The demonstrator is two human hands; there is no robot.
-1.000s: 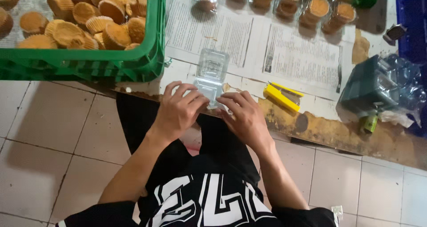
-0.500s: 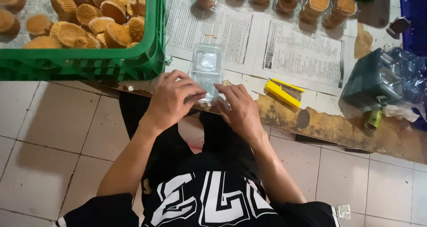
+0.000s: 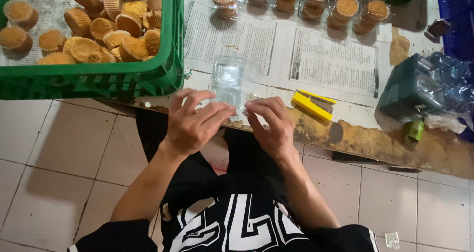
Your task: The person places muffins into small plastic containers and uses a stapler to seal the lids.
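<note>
Worn wooden table [image 3: 375,138] over pale tiled floor [image 3: 54,148], covered with two newspaper sheets [image 3: 335,59]. Left hand [image 3: 195,121] and right hand [image 3: 269,121] both pinch one clear, thin plastic box [image 3: 228,81] at the table's near edge. One green slatted crate [image 3: 98,79] holds ridged brown cupcakes [image 3: 106,27]. One yellow stapler [image 3: 312,105] lies just right.

Near end of clear plastic container [image 3: 228,79] hidden behind left hand [image 3: 193,123] and right hand [image 3: 270,123]. Green crate [image 3: 98,79] cut off left and far. Far packed cakes [image 3: 296,0] cropped, perhaps more beyond.
</note>
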